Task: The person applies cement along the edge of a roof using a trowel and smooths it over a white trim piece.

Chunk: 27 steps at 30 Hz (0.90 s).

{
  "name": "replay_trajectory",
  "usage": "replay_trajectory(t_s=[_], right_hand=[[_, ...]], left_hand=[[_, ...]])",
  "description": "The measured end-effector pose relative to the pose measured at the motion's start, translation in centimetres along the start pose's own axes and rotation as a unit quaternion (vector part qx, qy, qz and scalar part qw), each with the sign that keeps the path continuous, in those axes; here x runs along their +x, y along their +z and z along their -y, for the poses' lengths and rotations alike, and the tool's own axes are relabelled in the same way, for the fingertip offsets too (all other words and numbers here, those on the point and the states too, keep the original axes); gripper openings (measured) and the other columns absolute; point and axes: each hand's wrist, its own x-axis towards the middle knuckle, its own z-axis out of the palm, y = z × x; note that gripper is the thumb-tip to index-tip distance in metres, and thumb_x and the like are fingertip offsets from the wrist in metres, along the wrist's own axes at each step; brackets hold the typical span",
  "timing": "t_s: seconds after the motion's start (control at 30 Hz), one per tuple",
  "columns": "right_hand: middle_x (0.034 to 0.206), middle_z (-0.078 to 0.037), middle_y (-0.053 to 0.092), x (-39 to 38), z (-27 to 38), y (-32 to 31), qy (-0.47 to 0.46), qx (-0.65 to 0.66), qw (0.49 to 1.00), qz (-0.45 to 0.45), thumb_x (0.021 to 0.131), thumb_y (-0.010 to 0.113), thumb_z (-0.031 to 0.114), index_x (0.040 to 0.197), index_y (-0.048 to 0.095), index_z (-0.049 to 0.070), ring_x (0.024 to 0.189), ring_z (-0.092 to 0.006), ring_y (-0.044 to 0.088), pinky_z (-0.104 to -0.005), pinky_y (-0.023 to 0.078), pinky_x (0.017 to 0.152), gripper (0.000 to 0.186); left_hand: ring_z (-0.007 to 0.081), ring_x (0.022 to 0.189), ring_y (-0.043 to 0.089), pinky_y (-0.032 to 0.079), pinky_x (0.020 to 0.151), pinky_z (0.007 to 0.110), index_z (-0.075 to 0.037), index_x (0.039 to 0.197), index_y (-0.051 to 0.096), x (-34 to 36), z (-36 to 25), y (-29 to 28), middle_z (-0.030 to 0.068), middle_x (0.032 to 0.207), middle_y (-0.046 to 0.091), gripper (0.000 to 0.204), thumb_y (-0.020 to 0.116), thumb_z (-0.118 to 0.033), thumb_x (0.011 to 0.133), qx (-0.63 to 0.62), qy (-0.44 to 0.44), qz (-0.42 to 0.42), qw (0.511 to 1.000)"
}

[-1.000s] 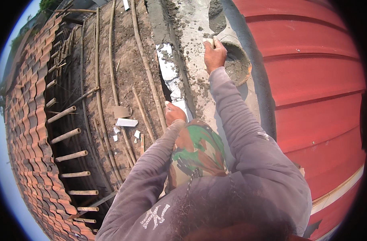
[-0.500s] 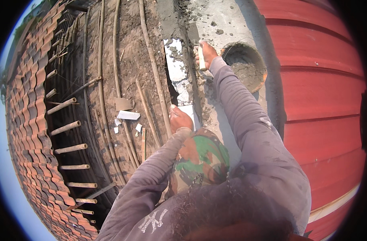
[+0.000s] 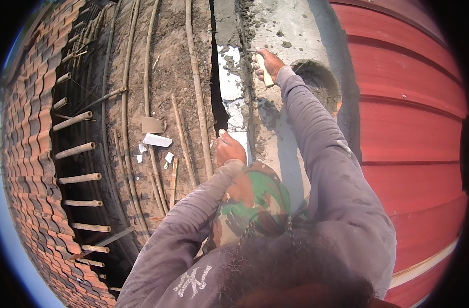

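My right hand [image 3: 271, 60] reaches forward over the grey concrete ledge [image 3: 291, 31] and grips a trowel by its pale wooden handle [image 3: 265, 72]; the blade is hidden in wet mortar at the ledge's left edge. My left hand [image 3: 230, 148] is curled on the near end of a white strip [image 3: 229, 84] that runs along the ledge beside a dark gap. Mortar is smeared over the strip farther up. Both arms wear grey-purple sleeves, and a camouflage cloth [image 3: 255, 197] lies under my chin.
A round basin of grey mortar [image 3: 321, 84] sits on the ledge just right of my right hand. Red corrugated metal roofing [image 3: 409, 118] fills the right. Bamboo poles [image 3: 196, 82], dirt, white scraps [image 3: 157, 140], wooden battens [image 3: 75, 150] and clay roof tiles [image 3: 26, 154] lie to the left.
My right hand has left the basin's rim and moved left to the mortar edge of the ledge with the trowel. My left hand stays on the white strip.
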Motion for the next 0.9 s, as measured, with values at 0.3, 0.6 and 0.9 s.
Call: replay_trajectory(t_s=[0.3,0.6,0.9], right_hand=[[0.070,-0.001,0.052,-13.3,-11.2,0.0,0.032,-0.003,0.999,-0.020,0.105,0.049,0.048,0.101,0.060,0.009,0.052,-0.0141,0.049,-0.0333,0.044,0.046,0.041],[0.081,-0.007,0.059,-30.6,-9.0,-7.6,-0.029,-0.381,0.888,-0.257,0.102,0.064,0.037,0.104,0.059,0.005,0.057,-0.0144,0.059,-0.0331,0.048,0.048,0.032],[0.132,-0.017,0.069,-19.3,-3.6,-11.5,0.096,-0.834,0.499,-0.216,0.093,0.057,0.018,0.125,0.070,0.004,0.119,-0.0356,0.069,-0.0473,0.055,0.100,0.037]], left_hand=[[0.0471,0.124,0.060,0.045,0.107,0.054,0.001,0.133,0.062,0.7,0.9,0.5,0.0277,0.133,0.064,0.077,0.018,-0.057,0.108,-0.008,0.001,0.002,1.000],[0.0464,0.124,0.060,0.045,0.107,0.054,0.001,0.132,0.063,0.5,1.0,-0.2,0.0270,0.132,0.065,0.079,0.016,-0.057,0.109,-0.017,-0.010,0.020,1.000],[0.0451,0.128,0.058,0.043,0.110,0.054,0.001,0.133,0.064,0.4,0.8,0.1,0.0259,0.134,0.064,0.082,0.013,-0.058,0.108,-0.009,-0.025,0.029,0.999]])
